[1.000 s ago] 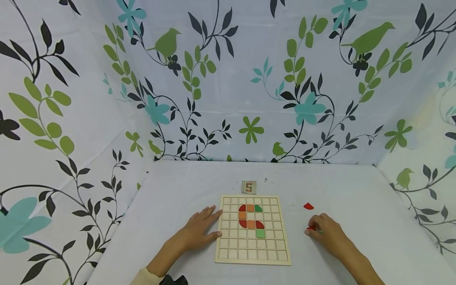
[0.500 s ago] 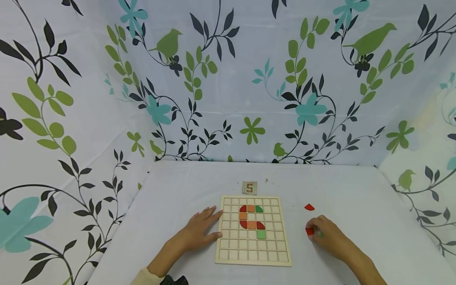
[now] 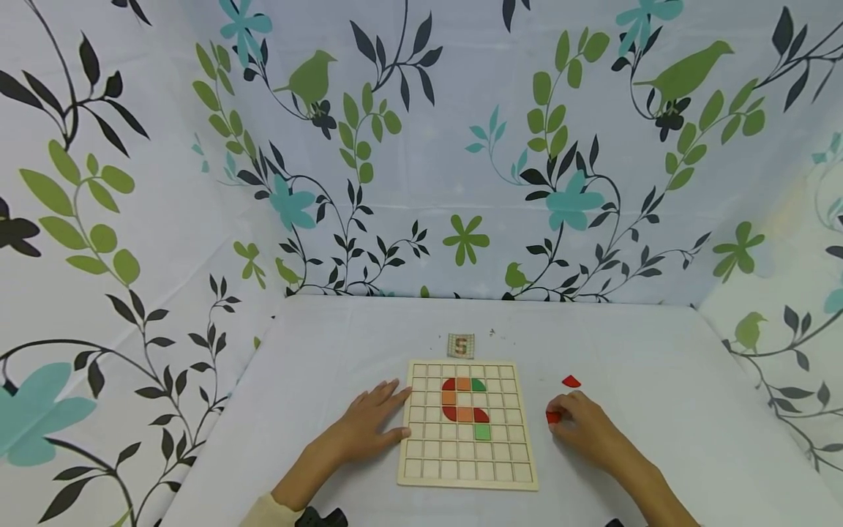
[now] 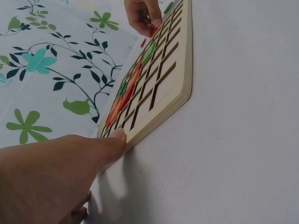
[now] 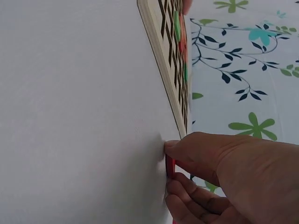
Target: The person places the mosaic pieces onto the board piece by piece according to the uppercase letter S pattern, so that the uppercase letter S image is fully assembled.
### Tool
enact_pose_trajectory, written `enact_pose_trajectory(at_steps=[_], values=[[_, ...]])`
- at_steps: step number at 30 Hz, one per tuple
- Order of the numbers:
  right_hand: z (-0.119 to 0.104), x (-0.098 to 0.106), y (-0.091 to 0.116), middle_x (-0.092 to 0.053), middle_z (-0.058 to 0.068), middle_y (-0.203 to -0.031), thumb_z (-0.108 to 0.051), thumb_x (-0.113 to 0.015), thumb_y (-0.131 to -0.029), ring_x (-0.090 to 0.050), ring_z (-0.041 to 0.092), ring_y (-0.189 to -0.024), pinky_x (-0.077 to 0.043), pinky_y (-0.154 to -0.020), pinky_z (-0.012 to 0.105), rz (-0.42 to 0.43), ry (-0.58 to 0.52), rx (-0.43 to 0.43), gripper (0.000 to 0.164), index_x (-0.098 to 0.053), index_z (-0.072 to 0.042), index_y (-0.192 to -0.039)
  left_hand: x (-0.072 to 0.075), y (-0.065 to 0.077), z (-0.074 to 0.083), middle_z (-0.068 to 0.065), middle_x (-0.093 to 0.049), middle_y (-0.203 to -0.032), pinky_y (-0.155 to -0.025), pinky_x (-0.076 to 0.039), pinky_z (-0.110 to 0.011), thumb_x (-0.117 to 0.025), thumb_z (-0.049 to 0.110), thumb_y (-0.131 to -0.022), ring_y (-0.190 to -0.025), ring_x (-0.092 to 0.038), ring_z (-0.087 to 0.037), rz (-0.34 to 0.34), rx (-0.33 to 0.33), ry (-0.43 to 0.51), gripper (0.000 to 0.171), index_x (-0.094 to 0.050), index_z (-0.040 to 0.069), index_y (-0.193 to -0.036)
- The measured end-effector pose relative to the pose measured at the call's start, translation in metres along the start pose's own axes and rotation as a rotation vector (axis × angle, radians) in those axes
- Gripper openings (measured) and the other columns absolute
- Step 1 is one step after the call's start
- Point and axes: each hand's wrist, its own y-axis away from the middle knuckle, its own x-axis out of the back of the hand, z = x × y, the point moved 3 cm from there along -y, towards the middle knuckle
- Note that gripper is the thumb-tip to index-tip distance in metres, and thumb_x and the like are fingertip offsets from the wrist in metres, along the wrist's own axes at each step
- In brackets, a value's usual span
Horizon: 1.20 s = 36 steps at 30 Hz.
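A wooden grid board (image 3: 428,468) lies on the white tablecloth, with red, orange and green pieces forming a curved shape in its cells. One light green square (image 3: 483,432) sits at the lower end of that shape. My left hand (image 3: 365,424) rests at the board's left edge, fingers spread and thumb tip (image 4: 119,133) against the rim. To the right of the board, my right hand (image 3: 586,428) pinches a small red piece (image 3: 553,417) between thumb and fingers. In the right wrist view this red piece (image 5: 170,165) shows edge-on, low over the cloth.
A loose red piece (image 3: 571,381) lies beyond my right hand. In the left wrist view a green piece (image 4: 168,7) shows past the board's far side. A small square pattern card (image 3: 460,346) lies behind the board. Patterned cloth (image 3: 421,146) hangs at the back and sides.
My right hand has turned the red piece in its fingers and moved left with it, nearer the board. My left hand has stayed at the board's edge.
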Motion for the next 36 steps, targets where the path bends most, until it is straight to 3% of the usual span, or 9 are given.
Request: enact_pose_trajectory(at_steps=[8, 18, 23, 27, 36], values=[[-0.015, -0.01, -0.009, -0.061, -0.004, -0.097, -0.008, -0.082, -0.089, -0.061, 0.01, -0.093, -0.058, -0.086, 0.031, -0.063, -0.011, 0.011, 0.021, -0.071, -0.013, -0.106, 0.0, -0.001, 0.0, -0.012, -0.028, -0.174, -0.127, -0.021, -0.066, -0.061, 0.058, -0.103, -0.161, -0.023, -0.039, -0.004, -0.002, 0.009, 0.077, -0.037, 0.022, -0.166], [-0.039, -0.013, -0.006, -0.059, -0.005, -0.1, -0.008, -0.083, -0.087, -0.058, 0.012, -0.097, -0.057, -0.089, 0.033, -0.025, 0.007, 0.026, 0.021, -0.072, -0.013, -0.105, 0.001, -0.001, 0.001, -0.012, -0.029, -0.173, -0.127, -0.021, -0.066, -0.062, 0.056, -0.103, -0.161, -0.024, -0.039, 0.001, 0.001, 0.006, 0.076, -0.038, 0.022, -0.166], [-0.059, -0.021, -0.001, -0.06, -0.007, -0.105, -0.007, -0.081, -0.089, -0.062, 0.015, -0.101, -0.059, -0.091, 0.036, -0.058, -0.059, 0.086, 0.022, -0.072, -0.013, -0.108, 0.002, -0.001, 0.0, -0.012, -0.028, -0.174, -0.127, -0.021, -0.066, -0.061, 0.057, -0.103, -0.161, -0.023, -0.039, -0.001, 0.001, 0.007, 0.076, -0.037, 0.022, -0.166], [-0.076, -0.038, 0.003, -0.06, -0.01, -0.104, -0.011, -0.082, -0.089, -0.059, 0.01, -0.098, -0.059, -0.09, 0.032, -0.093, -0.037, 0.179, 0.021, -0.072, -0.014, -0.108, 0.002, -0.001, 0.0, -0.011, -0.028, -0.174, -0.127, -0.02, -0.066, -0.061, 0.057, -0.103, -0.161, -0.023, -0.039, 0.0, 0.0, 0.011, 0.076, -0.037, 0.023, -0.166], [-0.091, -0.061, 0.013, -0.055, -0.012, -0.096, -0.007, -0.08, -0.09, -0.052, 0.002, -0.092, -0.053, -0.084, 0.024, -0.058, -0.026, 0.326, 0.021, -0.066, -0.018, -0.1, 0.001, -0.001, 0.0, -0.012, -0.028, -0.174, -0.127, -0.02, -0.066, -0.061, 0.057, -0.103, -0.161, -0.023, -0.039, 0.0, -0.001, 0.019, 0.076, -0.037, 0.022, -0.166]])
